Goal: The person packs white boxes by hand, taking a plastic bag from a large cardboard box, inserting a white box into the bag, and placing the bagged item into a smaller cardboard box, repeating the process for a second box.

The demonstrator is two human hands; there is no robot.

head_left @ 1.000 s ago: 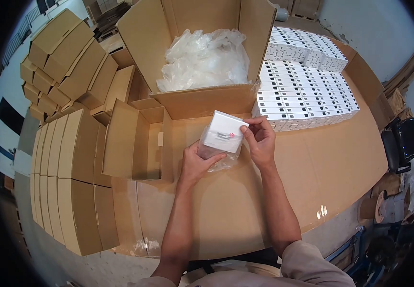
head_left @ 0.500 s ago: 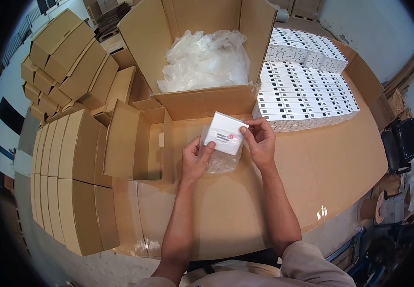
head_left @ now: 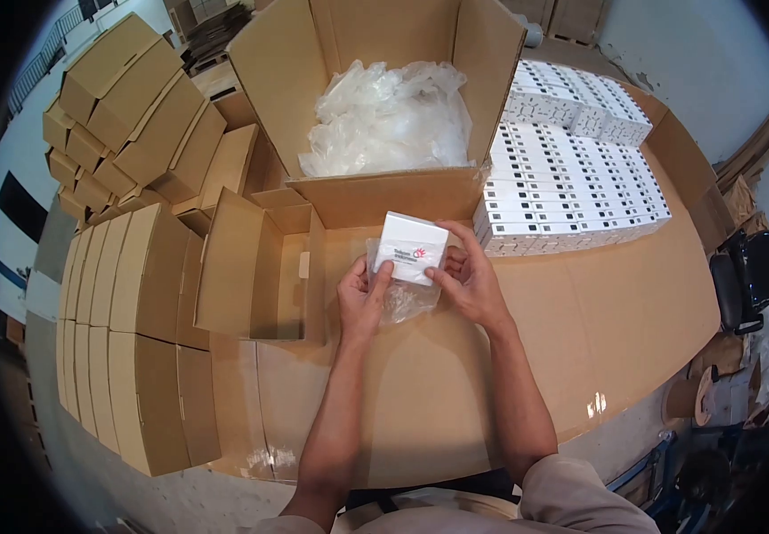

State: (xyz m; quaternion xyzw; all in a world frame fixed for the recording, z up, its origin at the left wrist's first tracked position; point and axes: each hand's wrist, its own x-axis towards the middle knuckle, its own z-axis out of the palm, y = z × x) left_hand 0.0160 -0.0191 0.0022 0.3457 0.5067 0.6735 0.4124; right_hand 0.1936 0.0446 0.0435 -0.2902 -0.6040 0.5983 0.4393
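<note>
Two bare forearms reach forward from beige sleeves over the cardboard-covered table (head_left: 509,383). The left hand (head_left: 359,298) and the right hand (head_left: 471,287) meet just above the table surface, and between them they hold a small white box (head_left: 411,247) with a red mark printed on its face. The fingers of the left hand are curled closed, with the thumb pressed on the lower left corner of the box. The right hand closes on the right edge, thumb on the front, fingers bent behind. A clear plastic bag (head_left: 402,304) wraps the lower part of the box and hangs crumpled under it; how deep the box sits in it is not clear.

Just left of the hands stands a small open carton (head_left: 260,267), its flaps up. Further left, closed brown cartons (head_left: 126,294) stand in a tight row. Behind the white box is a large open carton (head_left: 384,191) filled with crumpled clear bags (head_left: 389,107). To the right of it, many white boxes (head_left: 571,187) lie in dense rows. At the far left, more brown cartons (head_left: 126,107) are stacked.
</note>
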